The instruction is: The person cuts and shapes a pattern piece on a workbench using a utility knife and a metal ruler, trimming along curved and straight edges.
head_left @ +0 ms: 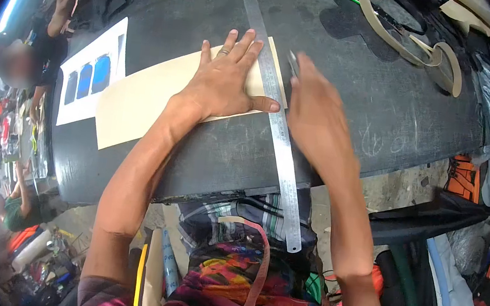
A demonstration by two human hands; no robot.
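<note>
The left hand (223,83) is pressed down flat, fingers spread, thumb out to the side. The right hand (312,100) is slightly blurred and held closed, fingers curled. Both forearms are stretched forward, bare below the sleeves.

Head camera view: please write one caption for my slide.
The left hand steadies a metal ruler across a cream sheet; the right hand holds a slim tool beside it.

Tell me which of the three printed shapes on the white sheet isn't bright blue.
The leftmost shape on the white sheet: it looks dark grey, while the middle shape and the right shape are mostly bright blue.
</note>
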